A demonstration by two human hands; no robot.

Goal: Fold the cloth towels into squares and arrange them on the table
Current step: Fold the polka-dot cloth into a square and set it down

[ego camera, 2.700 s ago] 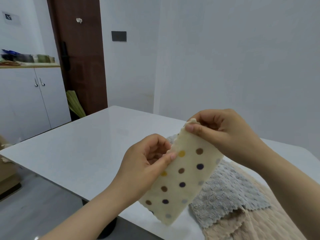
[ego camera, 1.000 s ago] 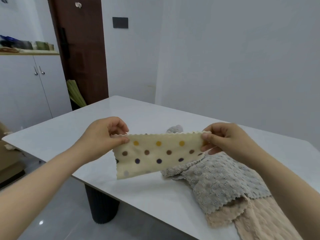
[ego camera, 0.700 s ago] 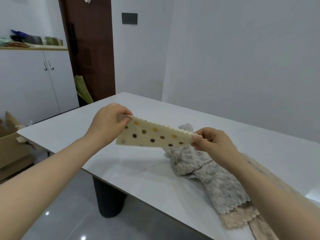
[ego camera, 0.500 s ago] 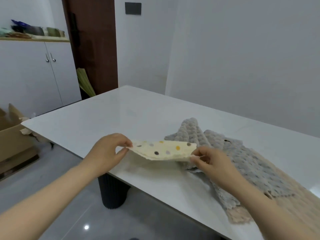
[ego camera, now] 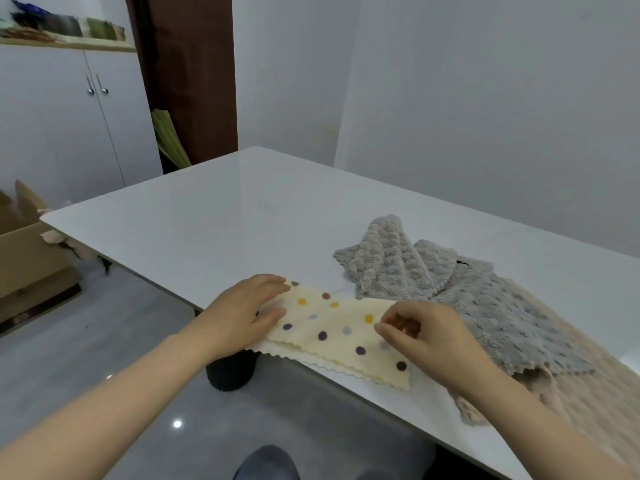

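- The left hand (ego camera: 242, 313) covered one end of the dotted towel (ego camera: 332, 334); the right hand (ego camera: 426, 337) hid the other.
- The beige towel (ego camera: 588, 403), partly under the grey towel (ego camera: 485, 306), ran off the right edge.
- Clutter (ego camera: 69, 27) atop the cabinet (ego camera: 52, 116) was too blurred to identify.

Cloth towels: 3. 1 cream polka-dot scalloped-edge towel (ego camera: 332, 336), 1 grey fluffy towel (ego camera: 485, 306), 1 beige textured towel (ego camera: 588, 393).
Bare hands: 2. Left hand (ego camera: 242, 313), right hand (ego camera: 433, 337).
1 white glossy table (ego camera: 225, 220).
1 brown cardboard box (ego camera: 27, 258).
1 white cabinet (ego camera: 52, 126), 2 metal door handles (ego camera: 90, 91).
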